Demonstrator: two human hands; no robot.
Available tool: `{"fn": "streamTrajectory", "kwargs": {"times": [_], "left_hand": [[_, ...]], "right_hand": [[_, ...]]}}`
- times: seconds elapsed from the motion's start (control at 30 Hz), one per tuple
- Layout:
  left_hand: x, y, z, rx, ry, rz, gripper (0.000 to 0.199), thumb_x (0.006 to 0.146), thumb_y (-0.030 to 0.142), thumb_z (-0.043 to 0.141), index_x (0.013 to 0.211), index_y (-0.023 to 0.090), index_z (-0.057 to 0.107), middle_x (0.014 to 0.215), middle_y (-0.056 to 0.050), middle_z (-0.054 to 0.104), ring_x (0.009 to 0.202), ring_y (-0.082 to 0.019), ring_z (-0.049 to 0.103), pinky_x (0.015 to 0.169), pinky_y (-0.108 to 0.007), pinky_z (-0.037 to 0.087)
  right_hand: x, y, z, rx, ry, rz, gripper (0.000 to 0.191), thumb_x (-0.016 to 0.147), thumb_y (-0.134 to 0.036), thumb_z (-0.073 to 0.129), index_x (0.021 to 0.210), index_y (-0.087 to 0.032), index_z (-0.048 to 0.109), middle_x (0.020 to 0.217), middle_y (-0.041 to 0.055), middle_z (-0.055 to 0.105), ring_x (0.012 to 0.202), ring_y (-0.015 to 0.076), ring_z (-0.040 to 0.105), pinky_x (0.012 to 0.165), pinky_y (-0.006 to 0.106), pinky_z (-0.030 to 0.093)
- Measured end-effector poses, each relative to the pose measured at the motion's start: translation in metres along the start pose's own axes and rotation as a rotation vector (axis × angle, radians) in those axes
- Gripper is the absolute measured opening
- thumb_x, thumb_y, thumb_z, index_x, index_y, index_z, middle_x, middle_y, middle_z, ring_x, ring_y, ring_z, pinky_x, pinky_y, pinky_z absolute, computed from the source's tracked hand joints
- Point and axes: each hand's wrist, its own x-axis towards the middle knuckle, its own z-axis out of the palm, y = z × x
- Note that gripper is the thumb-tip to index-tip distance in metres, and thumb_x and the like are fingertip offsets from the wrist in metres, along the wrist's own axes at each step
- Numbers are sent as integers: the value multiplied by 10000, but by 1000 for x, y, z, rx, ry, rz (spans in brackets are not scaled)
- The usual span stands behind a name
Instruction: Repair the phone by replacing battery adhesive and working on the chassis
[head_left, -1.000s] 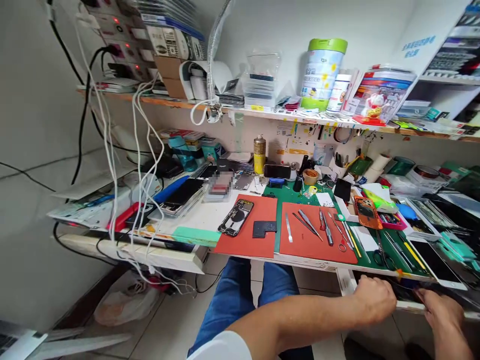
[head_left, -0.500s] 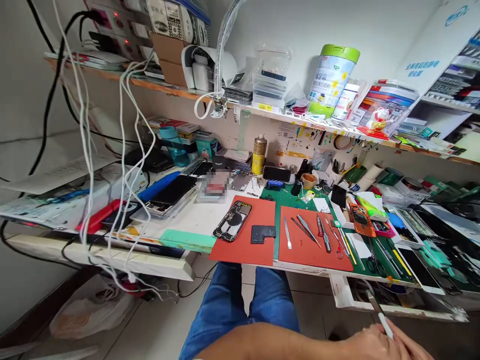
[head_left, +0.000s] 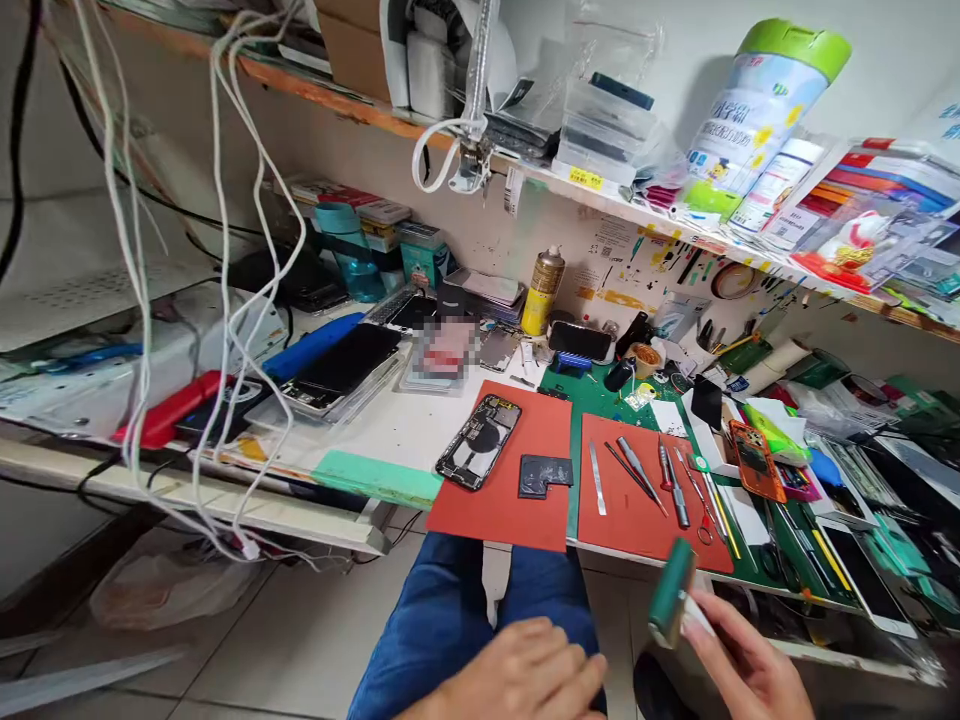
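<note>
My right hand [head_left: 750, 665] is low at the right, in front of the bench edge, and grips a small roller tool [head_left: 671, 592] with a green drum and a white handle. My left hand [head_left: 525, 672] rests over my lap in blue jeans, holding nothing, its fingers loosely spread. Ahead on the bench an opened phone body [head_left: 478, 441] and a flat black part [head_left: 544, 474] lie on a red mat [head_left: 517, 515]. A second red mat [head_left: 645, 525] carries a metal spudger [head_left: 596, 478], tweezers [head_left: 637, 468] and screwdrivers [head_left: 673, 482].
An open drawer [head_left: 847, 655] juts out under the bench at the right. White cables [head_left: 225, 300] hang at the left. Phones, screens and boxes crowd the bench; a yellow spray can [head_left: 543, 290] stands at the back. A shelf [head_left: 600, 195] overhead holds a green-lidded tin [head_left: 757, 110].
Both hands came out of the drawer toward my lap. The right hand now holds the green roller, and the left hand has dropped over my knees. The view moved closer to the bench.
</note>
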Motion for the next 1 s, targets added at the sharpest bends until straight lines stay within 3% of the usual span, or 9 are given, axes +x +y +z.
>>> {"fn": "streamTrajectory", "kwargs": {"times": [0.03, 0.1, 0.17, 0.27, 0.37, 0.53, 0.8, 1.0], "left_hand": [[-14, -7, -11, 7, 23, -78, 362, 1111, 364, 609, 1331, 80, 656, 922, -89, 802, 771, -208, 759, 808, -355, 639], [-44, -19, -19, -4, 2, -180, 303, 1132, 304, 545, 1343, 119, 658, 948, -93, 813, 843, -216, 793, 862, -349, 643], [-77, -29, -11, -29, -99, -306, 280, 1143, 317, 513, 1328, 184, 675, 913, -54, 810, 781, -206, 796, 775, -316, 641], [-121, -46, 12, -67, -159, -508, 294, 1156, 374, 474, 1265, 240, 712, 891, -22, 811, 711, -198, 800, 671, -282, 625], [-149, -63, 29, -102, -161, -636, 302, 1157, 370, 461, 1234, 259, 731, 952, -22, 839, 778, -206, 831, 672, -262, 634], [-169, -79, 42, -188, -164, -761, 293, 1146, 363, 494, 1307, 295, 729, 1196, -2, 853, 1019, -208, 845, 876, -260, 669], [-179, -84, 49, -227, -125, -875, 315, 1126, 418, 508, 1263, 334, 779, 1192, 5, 854, 1089, -257, 832, 919, -311, 679], [-188, -85, 55, -182, -85, -908, 342, 1108, 469, 512, 1212, 330, 807, 1165, -10, 859, 1080, -304, 831, 894, -360, 695]], "right_hand": [[11, -24, 15, -57, -54, -103, 498, 920, -646, 765, 1188, -235, 848, 1231, 129, 835, 1142, 330, 810, 929, 317, 685], [33, -68, 43, -162, -118, -333, 372, 1021, -561, 688, 1165, -255, 842, 1068, 98, 840, 956, 255, 812, 785, 273, 664], [55, -100, 66, -260, -226, -470, 325, 1103, -478, 588, 1179, -261, 818, 947, 69, 796, 813, 209, 759, 671, 269, 600], [87, -124, 86, -386, -320, -578, 326, 1147, -393, 510, 1129, -244, 799, 832, 36, 718, 691, 185, 669, 624, 294, 518], [113, -131, 91, -459, -370, -624, 305, 1150, -343, 510, 1120, -240, 795, 826, 24, 704, 676, 176, 646, 631, 297, 486], [134, -135, 92, -530, -421, -659, 297, 1152, -331, 510, 1113, -251, 793, 798, 10, 681, 662, 170, 621, 618, 289, 451], [147, -128, 72, -561, -463, -565, 311, 1158, -374, 514, 1088, -252, 792, 815, 17, 680, 678, 166, 616, 643, 302, 438], [152, -127, 75, -543, -500, -527, 330, 1166, -381, 488, 1115, -254, 788, 830, 23, 682, 677, 164, 605, 654, 304, 440]]}}
